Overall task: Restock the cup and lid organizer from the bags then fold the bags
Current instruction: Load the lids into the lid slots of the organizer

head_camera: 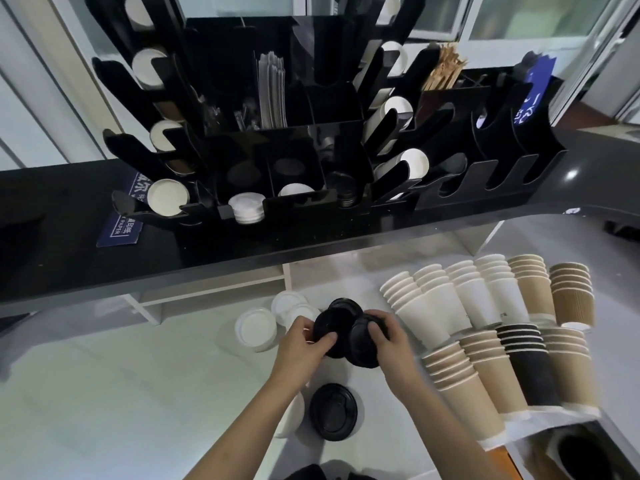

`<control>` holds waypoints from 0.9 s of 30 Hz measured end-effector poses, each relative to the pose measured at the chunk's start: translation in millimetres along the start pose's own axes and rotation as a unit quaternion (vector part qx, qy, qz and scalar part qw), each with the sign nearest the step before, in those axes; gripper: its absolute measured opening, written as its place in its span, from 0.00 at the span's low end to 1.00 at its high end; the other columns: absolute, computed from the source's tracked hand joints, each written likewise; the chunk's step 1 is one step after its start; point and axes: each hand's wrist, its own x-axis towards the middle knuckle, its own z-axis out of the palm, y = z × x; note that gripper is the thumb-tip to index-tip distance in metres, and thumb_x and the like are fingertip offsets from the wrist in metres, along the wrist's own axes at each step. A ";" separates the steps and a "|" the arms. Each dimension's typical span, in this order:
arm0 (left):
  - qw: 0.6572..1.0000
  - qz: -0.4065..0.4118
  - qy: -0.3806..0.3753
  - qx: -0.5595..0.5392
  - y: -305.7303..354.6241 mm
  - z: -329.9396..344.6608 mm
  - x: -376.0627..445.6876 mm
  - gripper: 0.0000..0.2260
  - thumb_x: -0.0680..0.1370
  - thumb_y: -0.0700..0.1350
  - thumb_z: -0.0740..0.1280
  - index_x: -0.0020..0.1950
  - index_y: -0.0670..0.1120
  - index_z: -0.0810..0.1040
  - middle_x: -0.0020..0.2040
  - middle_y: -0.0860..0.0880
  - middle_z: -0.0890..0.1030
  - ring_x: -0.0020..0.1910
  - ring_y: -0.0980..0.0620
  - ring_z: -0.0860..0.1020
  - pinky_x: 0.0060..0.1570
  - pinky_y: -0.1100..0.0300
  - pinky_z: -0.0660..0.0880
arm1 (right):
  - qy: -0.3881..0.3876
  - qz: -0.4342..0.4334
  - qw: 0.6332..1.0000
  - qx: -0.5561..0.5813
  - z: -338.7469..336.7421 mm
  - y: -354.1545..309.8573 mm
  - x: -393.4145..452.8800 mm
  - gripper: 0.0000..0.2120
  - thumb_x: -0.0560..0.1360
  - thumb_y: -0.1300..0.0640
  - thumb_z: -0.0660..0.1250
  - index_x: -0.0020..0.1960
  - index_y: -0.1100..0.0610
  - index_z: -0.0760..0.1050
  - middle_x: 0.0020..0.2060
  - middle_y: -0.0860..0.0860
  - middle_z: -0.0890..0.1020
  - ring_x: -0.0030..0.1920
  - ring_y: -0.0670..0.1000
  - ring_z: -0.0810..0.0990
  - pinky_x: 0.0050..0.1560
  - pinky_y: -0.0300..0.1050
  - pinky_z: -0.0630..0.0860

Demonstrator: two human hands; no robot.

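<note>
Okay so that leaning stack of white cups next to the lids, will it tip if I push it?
Probably: the white cup stack already leans left, so a nudge could topple it. Paper cups look light, so it may slide too. Loosely nested, the top cups might separate.

The room is evenly but rather dimly lit, the daylight coming from the windows far beyond the fingers. A small bright glare spot sits on the dark counter, up and to the right of the fingers. Soft shadows lie just below the hands on the pale surface. Straight lines bow strongly toward the edges. The fingertips look slightly smeared, and the far corners go soft.
</note>
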 end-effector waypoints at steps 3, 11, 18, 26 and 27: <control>0.996 0.037 -0.032 -0.068 7.4 -2.8 -6.0 0.19 0.71 0.56 0.77 0.59 0.62 0.77 0.50 0.53 0.85 0.50 0.53 0.85 0.56 0.47 0.82 | 0.004 -0.002 0.998 0.068 4.3 -11.8 1.1 0.08 0.83 0.59 0.65 0.56 0.51 0.82 0.53 0.52 0.85 0.59 0.56 0.82 0.61 0.55 0.79; 0.987 0.082 -0.101 -0.097 22.6 -18.4 -18.0 0.37 0.72 0.51 0.80 0.76 0.68 0.66 0.66 0.57 0.78 0.60 0.55 0.81 0.62 0.56 0.79 | -0.012 0.042 0.982 0.182 16.3 -33.7 1.7 0.10 0.85 0.59 0.62 0.59 0.54 0.82 0.57 0.60 0.84 0.62 0.63 0.82 0.65 0.64 0.77; 0.985 0.128 -0.100 -0.056 34.2 -23.3 -24.5 0.39 0.71 0.45 0.81 0.74 0.70 0.67 0.67 0.58 0.72 0.64 0.65 0.72 0.57 0.66 0.77 | -0.060 0.074 0.974 0.206 31.9 -46.2 -8.8 0.12 0.86 0.58 0.59 0.61 0.58 0.81 0.58 0.65 0.83 0.60 0.63 0.82 0.64 0.66 0.76; 0.979 0.147 -0.121 -0.069 46.7 -41.3 -29.9 0.37 0.69 0.47 0.82 0.72 0.68 0.70 0.65 0.66 0.75 0.67 0.60 0.74 0.68 0.50 0.76 | -0.062 0.005 0.986 0.155 47.6 -60.5 -22.8 0.07 0.87 0.57 0.58 0.62 0.52 0.73 0.56 0.61 0.82 0.53 0.57 0.83 0.50 0.58 0.80; 0.979 0.152 -0.120 -0.068 48.5 -43.5 -31.1 0.37 0.69 0.47 0.82 0.71 0.68 0.70 0.66 0.65 0.74 0.67 0.59 0.74 0.67 0.49 0.76 | -0.059 -0.013 0.990 0.131 48.4 -63.6 -25.5 0.07 0.87 0.59 0.58 0.61 0.52 0.74 0.54 0.58 0.83 0.51 0.56 0.84 0.48 0.56 0.81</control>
